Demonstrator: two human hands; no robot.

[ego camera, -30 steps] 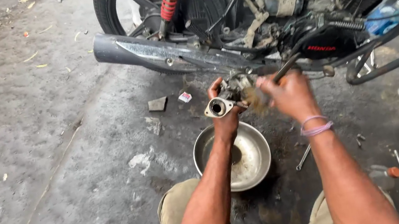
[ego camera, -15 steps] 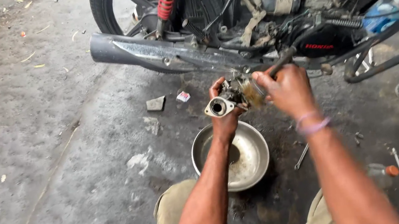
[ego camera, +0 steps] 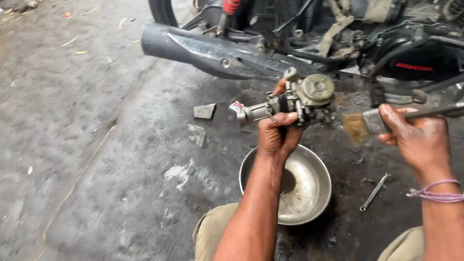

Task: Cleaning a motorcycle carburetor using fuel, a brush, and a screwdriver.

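A carburettor (ego camera: 300, 100) is gripped in the left hand (ego camera: 276, 136) above a metal bowl (ego camera: 305, 184); a brush (ego camera: 361, 126) is held beside it in the right hand (ego camera: 416, 138). Grime is visible, so cleaning is judged unfinished.

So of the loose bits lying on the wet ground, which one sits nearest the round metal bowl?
The slim silver metal wrench, lying just right of the round metal bowl; the flat grey stone chip lies farther off, near the exhaust.

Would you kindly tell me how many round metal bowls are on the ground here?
1: the round metal bowl sits on the ground beneath the left hand. A dark rim at the right edge might be another; unclear.
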